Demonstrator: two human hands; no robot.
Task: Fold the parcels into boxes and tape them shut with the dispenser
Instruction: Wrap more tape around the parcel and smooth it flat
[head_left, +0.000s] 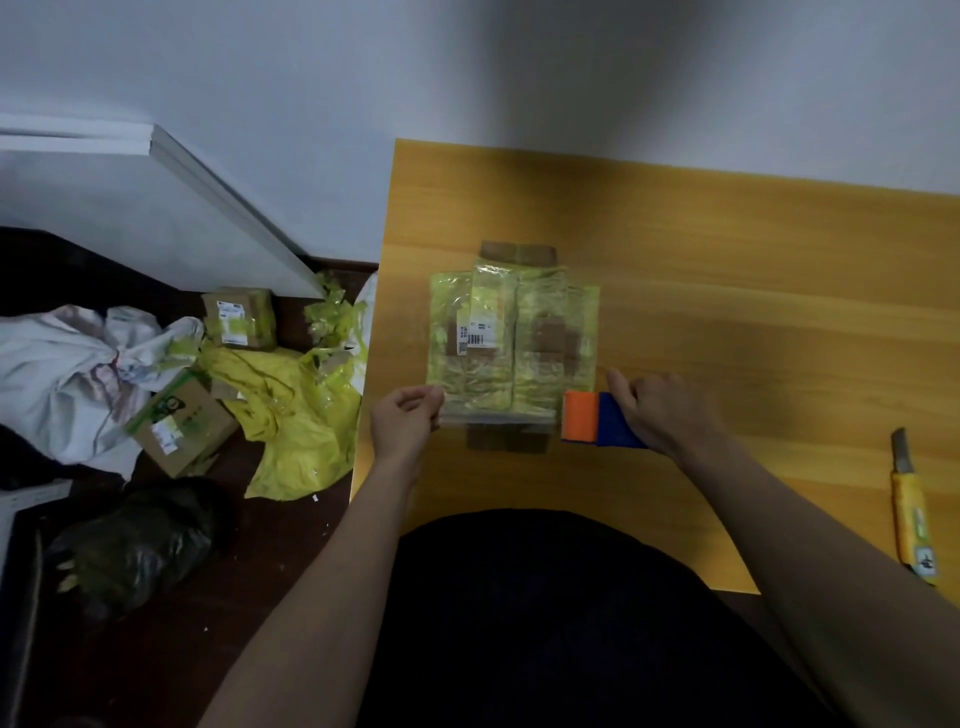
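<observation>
A flattened cardboard parcel (511, 338), covered in yellow-green tape and bearing a white barcode label, lies on the wooden table (727, 291). My right hand (657, 410) grips the orange and blue tape dispenser (597, 418) at the parcel's near right corner. A strip of clear tape (493, 418) stretches from the dispenser leftward along the parcel's near edge. My left hand (408, 421) pinches the free end of that strip at the parcel's near left corner.
A yellow utility knife (911, 509) lies near the table's right edge. On the floor to the left are two taped cardboard boxes (239, 317) (182, 426), crumpled yellow plastic (291, 415), a white sack (67, 374) and a black bag (135, 545).
</observation>
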